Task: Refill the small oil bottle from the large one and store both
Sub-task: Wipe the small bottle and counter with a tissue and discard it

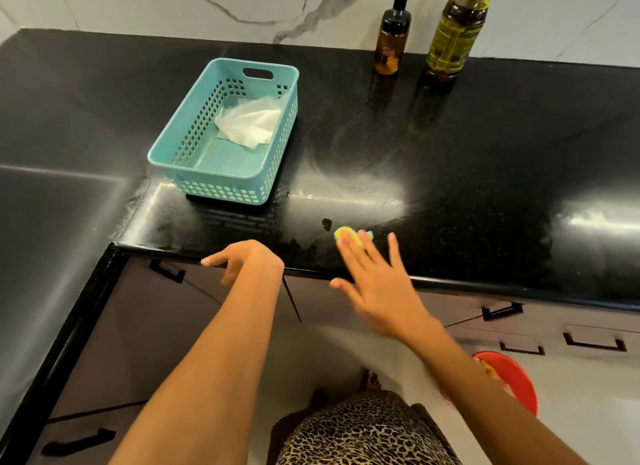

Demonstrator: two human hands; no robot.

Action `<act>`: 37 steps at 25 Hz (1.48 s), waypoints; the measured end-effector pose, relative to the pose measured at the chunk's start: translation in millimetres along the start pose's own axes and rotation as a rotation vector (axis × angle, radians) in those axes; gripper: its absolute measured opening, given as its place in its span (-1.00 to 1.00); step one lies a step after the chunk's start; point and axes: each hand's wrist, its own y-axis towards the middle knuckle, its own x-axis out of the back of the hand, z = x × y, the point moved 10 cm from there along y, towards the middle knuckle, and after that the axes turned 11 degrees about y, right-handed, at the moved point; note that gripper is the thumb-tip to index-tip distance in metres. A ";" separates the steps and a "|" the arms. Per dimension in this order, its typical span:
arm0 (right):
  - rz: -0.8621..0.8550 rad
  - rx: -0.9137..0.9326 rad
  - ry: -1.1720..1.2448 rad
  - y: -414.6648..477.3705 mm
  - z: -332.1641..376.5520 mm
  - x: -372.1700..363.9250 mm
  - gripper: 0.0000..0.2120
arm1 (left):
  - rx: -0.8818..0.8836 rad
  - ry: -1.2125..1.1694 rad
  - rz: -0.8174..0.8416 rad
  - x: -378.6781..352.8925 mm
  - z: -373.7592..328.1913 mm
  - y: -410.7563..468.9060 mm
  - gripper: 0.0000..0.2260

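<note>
1. The right hand [377,284] is reaching over the near edge of the black surface [485,170] with its fingers straight and spread, holding nothing. Its fingertips are covering part of a small yellow object [343,234]; whether they are touching it cannot be told.
2. The left hand [246,262] is hanging at the surface edge, left of the right hand, with its fingers loosely curled and gripping nothing.
3. The small oil bottle [391,39] and the large oil bottle [453,32] are standing upright well beyond the right hand, near each other but apart, against the marble wall [207,0].
4. A teal basket [173,146] is sitting beyond the left hand, with a crumpled white tissue [249,125] lying in its far end.
5. A dark spot [326,223] is showing just beyond the yellow object.
6. A red bucket [512,378] is standing on the floor under the right forearm, which is hiding part of it.
7. The frame edge is cutting off the large bottle's top. The label print on both bottles is too small to read.
</note>
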 end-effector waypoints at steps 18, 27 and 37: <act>0.086 0.224 -0.046 5.7 21.0 -7.2 -0.45 | -1.102 0.592 -0.331 -9.3 -65.0 -25.7 -0.53; 0.072 -0.132 0.033 103.2 -40.2 11.4 -0.40 | -1.096 0.589 -0.316 -10.3 -64.1 -24.1 -0.61; 0.078 0.205 -0.082 65.7 -12.6 10.8 -0.35 | -1.156 0.562 -0.325 -11.1 -64.5 -24.6 -0.64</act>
